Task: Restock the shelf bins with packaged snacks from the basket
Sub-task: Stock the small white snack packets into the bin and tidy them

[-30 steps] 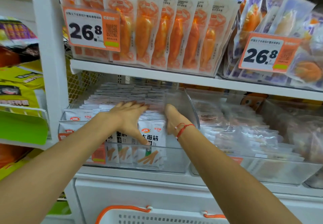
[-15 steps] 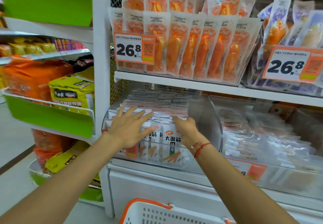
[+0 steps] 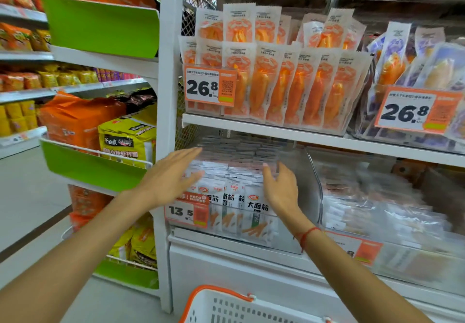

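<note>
Clear shelf bin [image 3: 312,184] on the lower shelf, filled with white snack packets [image 3: 254,212] printed "大面筋"; its orange price tag [image 3: 187,210] reads "13.5". Upper-shelf tags [image 3: 210,86] read "26.8". Left hand [image 3: 168,179] and right hand [image 3: 281,189] are raised before the bin, fingers straight, each grip released and grasping nothing. White basket [image 3: 226,307], orange-rimmed, sits below.

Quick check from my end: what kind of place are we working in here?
Most likely a supermarket or convenience-store snack aisle: white shelves carry clear bins of packaged snacks, orange price tags hang on the bin fronts, and a shopping basket sits below.
</note>
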`<move>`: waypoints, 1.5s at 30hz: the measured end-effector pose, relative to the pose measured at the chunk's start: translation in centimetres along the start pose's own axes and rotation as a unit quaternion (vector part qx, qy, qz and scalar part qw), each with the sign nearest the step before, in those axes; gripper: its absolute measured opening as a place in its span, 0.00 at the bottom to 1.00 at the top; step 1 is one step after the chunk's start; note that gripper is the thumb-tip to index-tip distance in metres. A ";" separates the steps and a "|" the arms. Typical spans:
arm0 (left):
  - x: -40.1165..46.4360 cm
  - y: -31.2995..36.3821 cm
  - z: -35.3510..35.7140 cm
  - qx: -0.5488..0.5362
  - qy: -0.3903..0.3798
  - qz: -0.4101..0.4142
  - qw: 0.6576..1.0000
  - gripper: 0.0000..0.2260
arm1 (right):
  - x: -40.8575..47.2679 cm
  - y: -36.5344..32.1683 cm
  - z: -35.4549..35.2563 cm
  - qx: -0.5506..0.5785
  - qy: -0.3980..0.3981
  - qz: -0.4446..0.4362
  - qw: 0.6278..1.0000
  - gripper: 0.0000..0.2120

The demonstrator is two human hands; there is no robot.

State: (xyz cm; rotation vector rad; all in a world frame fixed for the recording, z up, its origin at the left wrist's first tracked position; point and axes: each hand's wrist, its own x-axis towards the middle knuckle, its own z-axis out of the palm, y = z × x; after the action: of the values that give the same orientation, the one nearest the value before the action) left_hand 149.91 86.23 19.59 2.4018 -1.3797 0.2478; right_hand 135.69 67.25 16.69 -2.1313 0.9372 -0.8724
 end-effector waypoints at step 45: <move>2.8 -1.9 -1.6 0.231 -0.212 0.040 0.949 0.10 | 0.0 -7.9 2.8 -0.313 -0.244 -0.284 0.873 0.11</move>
State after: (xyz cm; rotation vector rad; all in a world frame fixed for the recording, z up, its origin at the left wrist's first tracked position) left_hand 153.01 85.50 21.60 2.9119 -1.7710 0.0795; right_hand 140.74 72.28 21.07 -3.0770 0.3311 -0.2205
